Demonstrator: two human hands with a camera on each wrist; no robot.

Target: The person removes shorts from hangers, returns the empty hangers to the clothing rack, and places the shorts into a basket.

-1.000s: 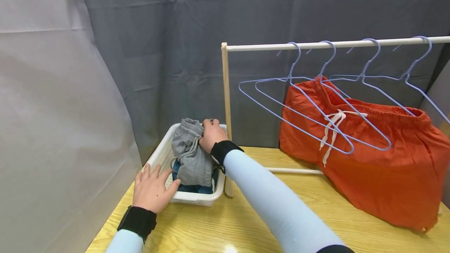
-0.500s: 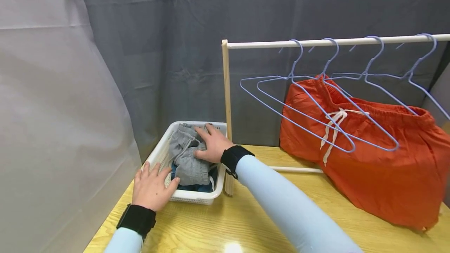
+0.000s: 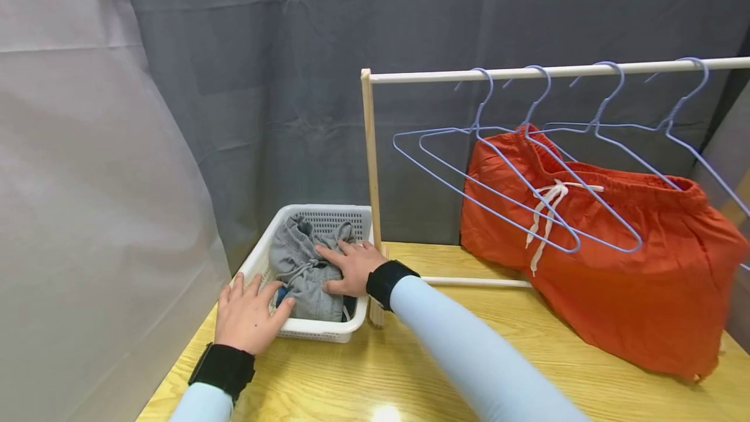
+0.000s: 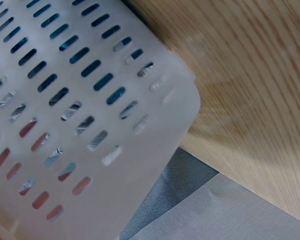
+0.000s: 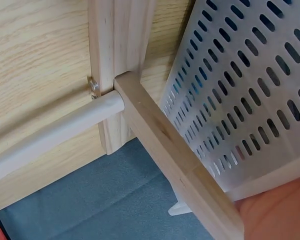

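A grey garment with a drawstring waist [image 3: 313,290] lies bunched inside the white plastic basket [image 3: 318,326], over a dark blue cloth [image 3: 282,294] that shows only in small patches. My right hand [image 3: 351,268] rests on the garment's right side with its fingers spread. At the basket's front left, my left hand [image 3: 249,315] lies over the rim, fingers apart and fairly straight. The left wrist view is mostly filled by the slotted basket wall [image 4: 105,135]. In the right wrist view, part of my right hand [image 5: 277,212] appears beyond the rack's wooden post [image 5: 165,145].
A rack with a white rail [image 3: 433,77] stands against the basket's right side. Several blue wire hangers [image 3: 480,129] hang from it. Large orange drawstring shorts [image 3: 633,272] hang at the right. A grey curtain [image 3: 281,83] closes off the back, and a pale cloth [image 3: 99,213] the left.
My right hand has loosened its hold on the grey garment's far edge and spread flat on it. The garment has sunk lower into the basket. The left hand has barely moved.
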